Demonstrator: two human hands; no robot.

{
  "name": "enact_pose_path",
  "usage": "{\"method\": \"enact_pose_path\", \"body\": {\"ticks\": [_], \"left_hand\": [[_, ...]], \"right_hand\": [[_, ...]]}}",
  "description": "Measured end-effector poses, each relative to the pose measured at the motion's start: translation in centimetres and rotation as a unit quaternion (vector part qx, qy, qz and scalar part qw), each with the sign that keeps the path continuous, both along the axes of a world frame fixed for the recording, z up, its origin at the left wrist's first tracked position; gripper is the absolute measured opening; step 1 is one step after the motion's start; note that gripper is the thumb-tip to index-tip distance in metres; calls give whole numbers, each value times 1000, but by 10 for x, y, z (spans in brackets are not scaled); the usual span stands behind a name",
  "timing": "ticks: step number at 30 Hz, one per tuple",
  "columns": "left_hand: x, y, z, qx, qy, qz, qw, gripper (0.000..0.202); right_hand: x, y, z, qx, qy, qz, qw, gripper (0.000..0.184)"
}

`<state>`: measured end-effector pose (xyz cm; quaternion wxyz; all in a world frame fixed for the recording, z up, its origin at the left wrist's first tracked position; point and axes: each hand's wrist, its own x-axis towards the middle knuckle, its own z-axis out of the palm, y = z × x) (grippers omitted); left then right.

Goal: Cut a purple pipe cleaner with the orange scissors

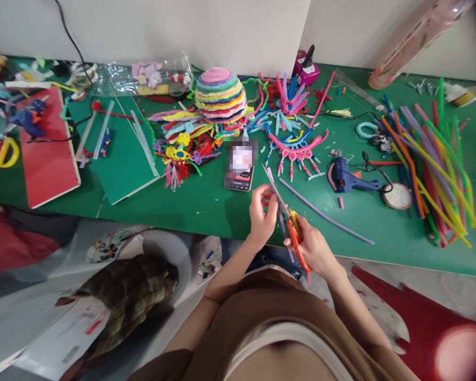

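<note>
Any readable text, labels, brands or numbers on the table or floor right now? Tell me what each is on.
None can be read.
Phone: screen blurred out, nothing legible.
White box on the floor: red and grey printed marks, too small to read.
Blue glue gun: no legible brand.
Scissors: no visible marking.

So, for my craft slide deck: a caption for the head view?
Right hand works orange scissors on a purple pipe cleaner pinched by the left hand.
</note>
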<state>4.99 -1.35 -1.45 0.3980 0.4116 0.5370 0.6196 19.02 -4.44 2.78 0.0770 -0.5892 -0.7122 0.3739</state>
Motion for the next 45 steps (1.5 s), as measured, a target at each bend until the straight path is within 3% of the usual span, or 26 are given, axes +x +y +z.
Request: {"method": "enact_pose_path", "body": {"ticks": [11,26,41,45], "left_hand": [[-2,0,0,0,-4,-6,1000,26],[-2,0,0,0,3,-4,1000,26],[-2,0,1,-6,-16,-5,1000,27],[-3,2,6,7,-32,48,998,26]], "right_hand": [[0,1,2,-13,-9,7,1000,59],[-1,2,2,-14,-22,14,1000,48],[-1,3,4,-35,-35,21,999,54],[-2,1,5,-26,-63,19,997,55]]}}
